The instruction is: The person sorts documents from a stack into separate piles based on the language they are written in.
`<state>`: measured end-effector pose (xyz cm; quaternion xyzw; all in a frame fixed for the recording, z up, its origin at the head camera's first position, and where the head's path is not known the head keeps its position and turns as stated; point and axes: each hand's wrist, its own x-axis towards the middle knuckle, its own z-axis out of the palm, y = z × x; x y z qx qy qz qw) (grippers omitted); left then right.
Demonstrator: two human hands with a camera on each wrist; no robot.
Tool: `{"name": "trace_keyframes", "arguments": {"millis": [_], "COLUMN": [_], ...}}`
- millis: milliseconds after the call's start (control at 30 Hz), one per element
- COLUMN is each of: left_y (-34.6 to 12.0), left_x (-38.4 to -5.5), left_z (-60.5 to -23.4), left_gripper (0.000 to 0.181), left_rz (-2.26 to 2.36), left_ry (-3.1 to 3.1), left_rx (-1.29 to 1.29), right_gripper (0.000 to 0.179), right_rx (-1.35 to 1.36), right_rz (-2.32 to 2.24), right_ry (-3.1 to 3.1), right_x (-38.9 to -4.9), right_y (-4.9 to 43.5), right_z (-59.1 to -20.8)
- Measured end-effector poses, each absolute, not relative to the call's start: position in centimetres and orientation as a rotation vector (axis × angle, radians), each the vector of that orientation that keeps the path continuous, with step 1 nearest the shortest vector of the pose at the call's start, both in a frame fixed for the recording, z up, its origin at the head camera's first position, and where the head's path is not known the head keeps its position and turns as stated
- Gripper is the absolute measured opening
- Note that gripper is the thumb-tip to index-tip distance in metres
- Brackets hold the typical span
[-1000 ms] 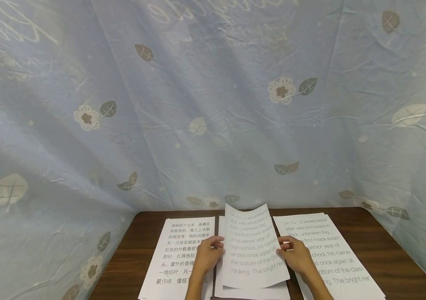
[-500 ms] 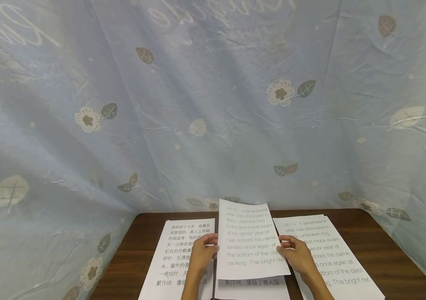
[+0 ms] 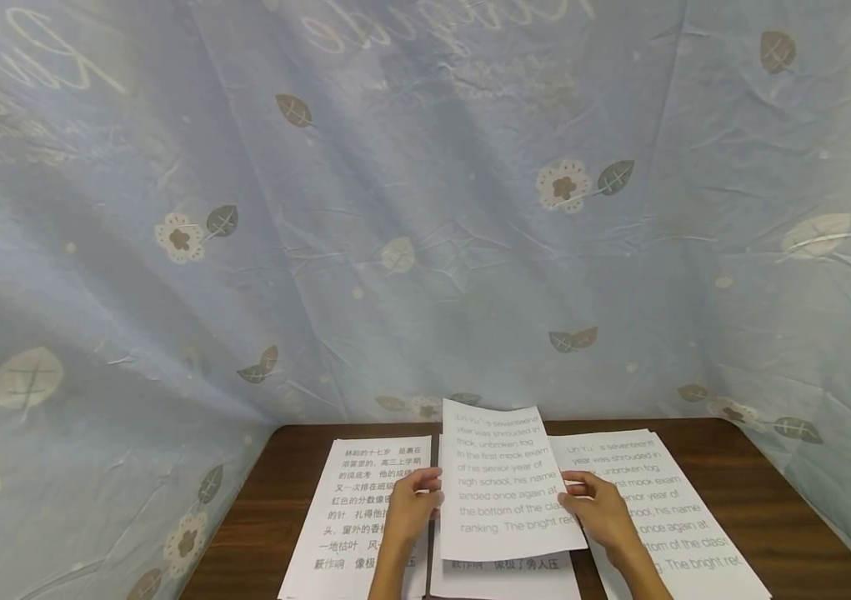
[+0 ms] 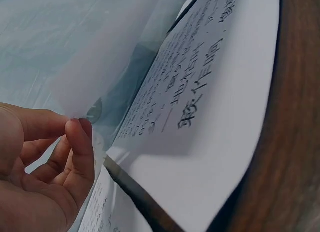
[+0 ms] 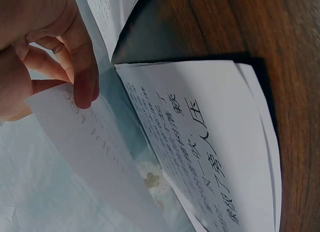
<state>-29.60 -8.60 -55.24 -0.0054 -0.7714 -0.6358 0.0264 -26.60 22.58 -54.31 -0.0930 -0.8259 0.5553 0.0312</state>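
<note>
A printed sheet of paper (image 3: 503,483) with English text is held up over the middle stack of paper (image 3: 508,582), its top edge curving slightly. My left hand (image 3: 412,506) pinches the sheet's left edge between thumb and fingers; the left wrist view has this hand (image 4: 50,167) with its fingertips together at the edge. On the opposite side, my right hand (image 3: 600,510) pinches the right edge. Seen from the right wrist, the thumb lies over the sheet (image 5: 95,147). Chinese text shows on the middle stack (image 5: 215,127) below; its upper part is hidden by the raised sheet.
To the left lies a stack of Chinese-printed pages (image 3: 320,533), partly behind my left forearm. An English-printed stack (image 3: 695,533) lies to the right, slightly fanned. All rest on a dark wooden table (image 3: 778,492), and a pale blue patterned curtain (image 3: 470,292) hangs behind it.
Both hands have raised the sheet's near edge and flattened its curl, uncovering Chinese text on the middle stack. Over the last half second the sheet has shifted slightly right.
</note>
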Motion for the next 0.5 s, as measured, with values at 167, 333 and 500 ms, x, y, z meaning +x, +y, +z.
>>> {"name": "trace_keyframes", "arguments": {"millis": [167, 333, 500], "left_y": [-8.2, -7.6, -6.7], "left_x": [-29.6, -29.6, -29.6], "left_z": [-55.5, -56.0, -56.4], "left_gripper": [0.041, 0.041, 0.043], "left_rz": [-1.954, -1.946, -1.962], "left_ry": [-2.386, -2.393, -2.370], "left_rx": [0.002, 0.004, -0.030], "right_gripper": [0.047, 0.047, 0.048], "right_rx": [-0.281, -0.290, -0.285], "right_rz": [1.709, 1.704, 1.693], "right_ry": [-2.540, -2.539, -2.543], "right_x": [-26.6, -26.5, -26.4], "right_y": [22.9, 23.4, 24.0], "right_z": [-54.2, -54.4, -54.4]}}
